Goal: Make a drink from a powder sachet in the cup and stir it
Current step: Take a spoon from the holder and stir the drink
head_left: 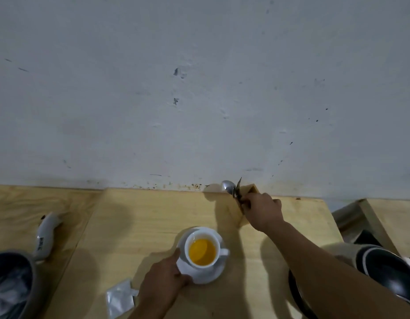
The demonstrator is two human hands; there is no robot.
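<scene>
A white cup (pixel 216 241) holding orange liquid stands on a white saucer (pixel 207 275) near the front middle of the wooden table. My left hand (pixel 162 280) grips the saucer's left rim. At the back, my right hand (pixel 262 209) holds a metal spoon (pixel 229 187) by its handle, bowl end up, at a wooden holder box (pixel 252 188) against the wall. A torn silver sachet (pixel 121 298) lies flat left of my left hand.
A white kettle handle (pixel 46 234) and a grey bin (pixel 13 284) sit at the left. A dark round vessel (pixel 392 277) stands at the right edge. The wall runs along the table's back edge.
</scene>
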